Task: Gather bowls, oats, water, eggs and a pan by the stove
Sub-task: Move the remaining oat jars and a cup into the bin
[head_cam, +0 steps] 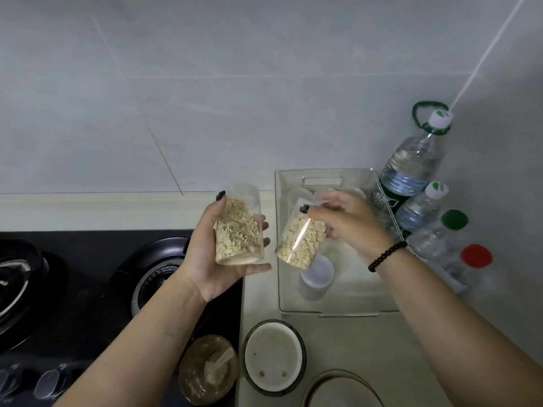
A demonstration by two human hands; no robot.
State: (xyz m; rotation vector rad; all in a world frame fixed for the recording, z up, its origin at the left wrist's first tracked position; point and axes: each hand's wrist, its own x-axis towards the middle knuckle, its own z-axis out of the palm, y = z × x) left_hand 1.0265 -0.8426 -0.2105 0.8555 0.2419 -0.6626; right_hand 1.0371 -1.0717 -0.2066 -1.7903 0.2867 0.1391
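Right under us sit 3 bowls. 1 is a white bowl (273,357) on the counter, 1 is a brown glass bowl (208,370) with a small wooden stick in it on the edge of the stove, and 1 more bowl (340,389) peeks in at the bottom.

We hold 2 clear cups of oats up in the air. Our left hand (219,259) wraps its fingers around the left oat cup (238,230), just over the edge of the black stove (88,289). Our right hand (349,221) pinches the right oat cup (301,239) near its top, and that cup tilts over the clear tray (338,311). The 2 cups are close but not touching.

More little cups sit in the tray, like the empty cup (317,274) under our right hand. Next to the tray, by the wall, stand the water bottles: a big water bottle (411,165), a smaller one (423,207), and 2 more with a green cap (454,219) and a red cap (476,256).

We think we are on the oats step now. The bowls and water look ready by the stove. We see no eggs, and the dark round thing (17,277) on the far left burner may be a pan, but we cannot tell.

Next we need to set both cups down flat on the counter near the bowls. We should keep them upright so no oats spill.
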